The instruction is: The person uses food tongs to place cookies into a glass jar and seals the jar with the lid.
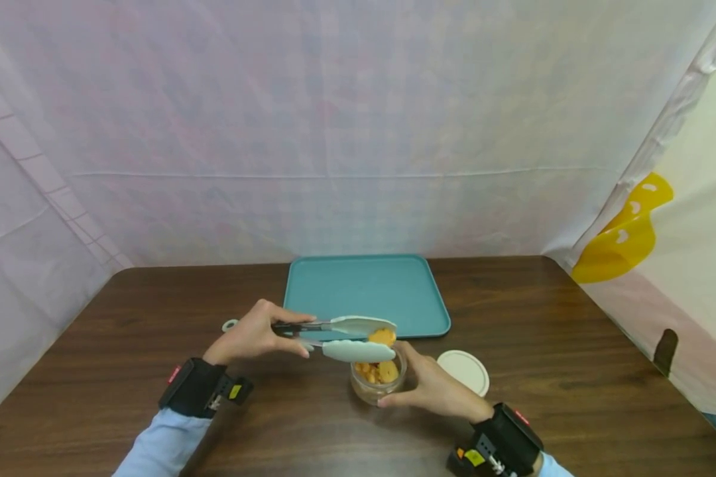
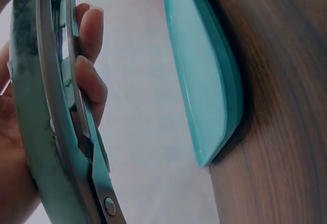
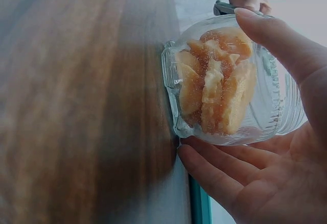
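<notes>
My left hand (image 1: 255,334) grips a pair of tongs (image 1: 358,350) with pale green tips and metal arms. Between those tips is a round golden biscuit (image 1: 382,336), just above the mouth of a glass jar (image 1: 365,393). Around the jar's side curls my right hand (image 1: 438,391), thumb on one side and fingers on the other. Several golden biscuit pieces (image 3: 225,89) lie inside the jar, which stands upright on the table in the right wrist view. In the left wrist view, fingers (image 2: 92,86) wrap the handle of the tongs near the hinge.
Behind the tongs a teal tray (image 1: 364,288) lies at the back of the brown wooden table (image 1: 185,305). A round white lid (image 1: 465,370) rests right of the jar, partly behind my right hand. Pale cloth (image 1: 334,119) hangs along the back and sides.
</notes>
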`<state>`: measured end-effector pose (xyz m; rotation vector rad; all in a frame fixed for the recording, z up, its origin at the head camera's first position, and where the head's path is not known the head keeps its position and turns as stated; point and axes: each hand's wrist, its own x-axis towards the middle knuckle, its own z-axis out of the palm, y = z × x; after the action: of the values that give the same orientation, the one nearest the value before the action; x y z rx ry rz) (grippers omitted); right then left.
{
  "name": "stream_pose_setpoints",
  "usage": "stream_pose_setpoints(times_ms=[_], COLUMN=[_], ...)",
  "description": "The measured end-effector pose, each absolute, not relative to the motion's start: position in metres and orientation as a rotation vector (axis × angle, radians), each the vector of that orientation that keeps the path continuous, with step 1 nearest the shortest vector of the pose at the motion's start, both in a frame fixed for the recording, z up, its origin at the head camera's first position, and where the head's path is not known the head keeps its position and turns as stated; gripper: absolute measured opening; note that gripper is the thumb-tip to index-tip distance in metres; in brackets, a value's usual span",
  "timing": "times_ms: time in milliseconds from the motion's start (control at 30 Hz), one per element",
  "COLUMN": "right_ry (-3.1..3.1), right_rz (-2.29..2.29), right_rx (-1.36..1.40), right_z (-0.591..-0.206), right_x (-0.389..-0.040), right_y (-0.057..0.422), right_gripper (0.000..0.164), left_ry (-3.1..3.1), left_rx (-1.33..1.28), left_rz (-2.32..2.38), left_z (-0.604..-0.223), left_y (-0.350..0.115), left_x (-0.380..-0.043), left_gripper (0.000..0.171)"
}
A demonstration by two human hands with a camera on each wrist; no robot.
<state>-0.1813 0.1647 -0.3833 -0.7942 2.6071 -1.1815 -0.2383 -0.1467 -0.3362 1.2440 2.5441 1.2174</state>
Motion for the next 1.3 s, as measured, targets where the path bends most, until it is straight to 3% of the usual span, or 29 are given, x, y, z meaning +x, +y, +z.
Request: stream_pose_setpoints(times_ms=[567, 1300], right_ry=[2.607, 2.552], right_rz=[-1.180, -1.223], right_rx=[-0.766, -0.769], right_z=[-0.3822, -0.3814], right_x=[-0.1802, -0.1796], right_y=[0.1644, 0.1644], right_gripper=[0.097, 0.091], left_ry=[2.503, 2.421], left_rx=[1.274, 1.214], left_rz=[1.186, 1.170], left_z=[-0.3380, -0.3384], left_y=[-0.1423, -0.1412], left_x=[-0.2380, -0.2332], left_gripper=[0.054, 0.064])
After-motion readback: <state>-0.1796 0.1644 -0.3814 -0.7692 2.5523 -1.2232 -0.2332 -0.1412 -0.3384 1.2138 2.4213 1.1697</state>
